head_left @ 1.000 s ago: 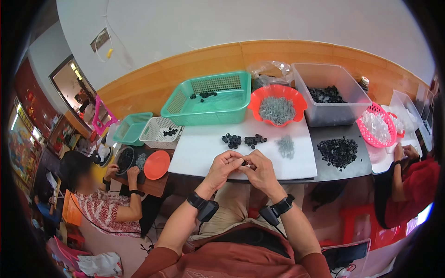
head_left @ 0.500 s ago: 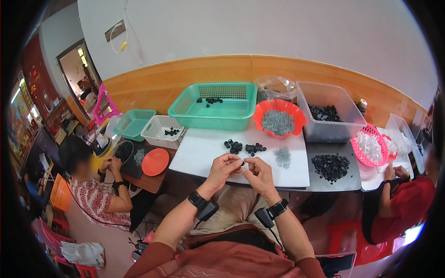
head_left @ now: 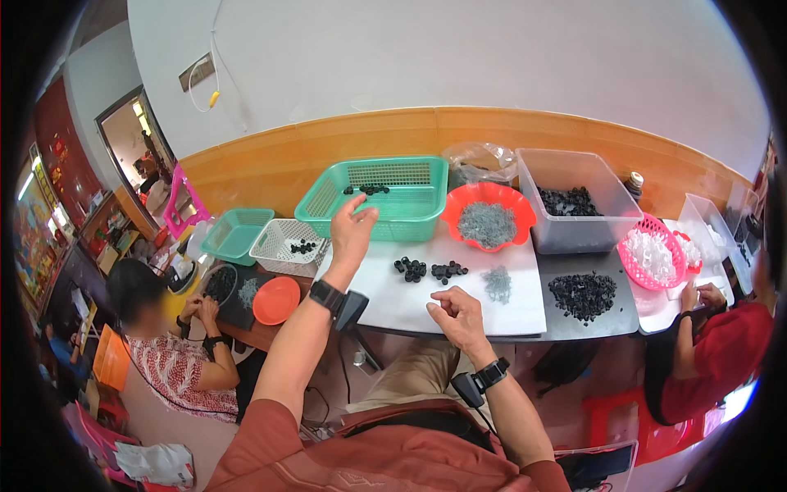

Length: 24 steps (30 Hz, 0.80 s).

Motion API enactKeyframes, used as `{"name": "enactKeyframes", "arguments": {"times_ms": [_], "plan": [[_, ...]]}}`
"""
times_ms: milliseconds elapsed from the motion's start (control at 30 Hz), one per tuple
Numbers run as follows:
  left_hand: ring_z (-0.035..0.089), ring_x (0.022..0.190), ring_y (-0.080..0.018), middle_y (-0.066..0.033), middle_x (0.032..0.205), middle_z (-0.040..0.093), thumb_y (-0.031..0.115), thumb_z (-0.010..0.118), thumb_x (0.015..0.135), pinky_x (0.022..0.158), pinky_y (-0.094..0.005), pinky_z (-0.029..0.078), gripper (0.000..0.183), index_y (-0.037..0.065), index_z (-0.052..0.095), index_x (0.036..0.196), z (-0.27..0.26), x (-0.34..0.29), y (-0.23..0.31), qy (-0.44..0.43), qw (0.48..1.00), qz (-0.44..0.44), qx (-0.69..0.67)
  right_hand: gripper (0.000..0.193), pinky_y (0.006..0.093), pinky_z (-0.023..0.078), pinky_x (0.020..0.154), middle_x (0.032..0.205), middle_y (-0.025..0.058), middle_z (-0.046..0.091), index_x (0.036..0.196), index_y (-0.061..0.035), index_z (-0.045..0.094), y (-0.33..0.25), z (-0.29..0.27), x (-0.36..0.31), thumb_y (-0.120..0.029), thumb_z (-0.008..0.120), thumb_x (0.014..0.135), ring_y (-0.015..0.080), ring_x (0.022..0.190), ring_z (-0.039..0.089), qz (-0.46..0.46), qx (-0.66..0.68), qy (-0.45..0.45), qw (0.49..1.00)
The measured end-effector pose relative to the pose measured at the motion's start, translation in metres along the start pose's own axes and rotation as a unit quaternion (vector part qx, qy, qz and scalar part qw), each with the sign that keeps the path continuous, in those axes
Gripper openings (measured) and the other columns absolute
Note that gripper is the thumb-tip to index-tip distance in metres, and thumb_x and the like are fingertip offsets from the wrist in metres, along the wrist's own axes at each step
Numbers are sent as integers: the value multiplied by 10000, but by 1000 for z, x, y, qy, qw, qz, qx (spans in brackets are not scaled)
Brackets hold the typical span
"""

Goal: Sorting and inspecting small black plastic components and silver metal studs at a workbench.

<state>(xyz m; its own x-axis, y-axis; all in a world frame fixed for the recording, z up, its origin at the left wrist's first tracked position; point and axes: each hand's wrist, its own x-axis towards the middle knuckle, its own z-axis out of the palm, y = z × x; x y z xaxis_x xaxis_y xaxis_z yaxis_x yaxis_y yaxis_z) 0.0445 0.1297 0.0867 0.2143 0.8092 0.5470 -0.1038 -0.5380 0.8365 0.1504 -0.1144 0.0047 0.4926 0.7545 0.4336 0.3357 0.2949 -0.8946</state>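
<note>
Hovering over the near edge of a white sheet [head_left: 385,313] on the counter [head_left: 566,328], the right hand [head_left: 461,316] keeps its fingers curled, with thumb and forefinger close together; whether they pinch anything, I cannot tell. Just beyond those fingertips lie two small clusters of black pieces: a left cluster [head_left: 410,269] of chunky round ones, and a right cluster [head_left: 449,271] of smaller-looking ones beside it. A loose pile of translucent grey pieces [head_left: 497,284] sits near the same fingers, to their right. Farther right, beyond the sheet's edge, a broad heap of black parts [head_left: 583,297] rests on the dark surface.

Forward and to the left, the left hand [head_left: 352,234] reaches up at the front rim of a green basket [head_left: 410,230], its fingers bent and somewhat apart at the tips; I cannot tell whether a piece is between them. Just past these fingertips, a few black pieces [head_left: 373,189] lie in the basket. A white basket [head_left: 270,256] with some black pieces in it stands to their left. To their right, beside the green basket, a red scalloped bowl [head_left: 489,192] holds more translucent grey pieces; beyond it on the right is a clear tub [head_left: 578,238] partly filled with black parts. Behind the bowl, farther from both hands' fingers, is a clear plastic bag [head_left: 484,154].
</note>
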Motion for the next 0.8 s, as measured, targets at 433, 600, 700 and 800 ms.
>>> {"name": "enactKeyframes", "arguments": {"times_ms": [433, 600, 700, 800], "plan": [[693, 851, -167, -111, 1015, 741, 101, 743, 884, 739, -286, 548, 220, -12, 738, 1073, -18, -88, -12, -197, 966, -35, 166, 176, 232, 346, 551, 758, -23, 515, 1014, -6, 719, 5, 4, 4, -67, 755, 853, 50, 627, 418, -6, -13, -5, 1000], [694, 870, -190, -118, 1036, 728, 82, 750, 859, 737, -291, 554, 226, 4, 742, 1071, -11, -88, -20, -231, 954, 0, 191, 175, 229, 344, 551, 761, -26, 514, 1015, -8, 719, 4, 5, 3, -58, 754, 851, 47, 628, 417, 9, -13, -2, 1000], [699, 883, -200, -118, 1041, 730, 78, 749, 856, 736, -302, 560, 232, 8, 740, 1077, -7, -92, -22, -245, 948, 13, 202, 174, 226, 342, 551, 761, -26, 510, 1012, -9, 719, 5, 5, 1, -51, 755, 847, 46, 630, 416, 21, 0, 4, 1000], [700, 919, -239, -120, 1061, 729, 81, 751, 850, 762, -332, 566, 207, 16, 744, 1047, -6, -101, -23, -244, 949, 22, 198, 172, 224, 342, 550, 761, -26, 507, 1011, -11, 717, 4, 4, 1, -41, 754, 846, 46, 630, 415, 14, 0, 7, 1000]]}}
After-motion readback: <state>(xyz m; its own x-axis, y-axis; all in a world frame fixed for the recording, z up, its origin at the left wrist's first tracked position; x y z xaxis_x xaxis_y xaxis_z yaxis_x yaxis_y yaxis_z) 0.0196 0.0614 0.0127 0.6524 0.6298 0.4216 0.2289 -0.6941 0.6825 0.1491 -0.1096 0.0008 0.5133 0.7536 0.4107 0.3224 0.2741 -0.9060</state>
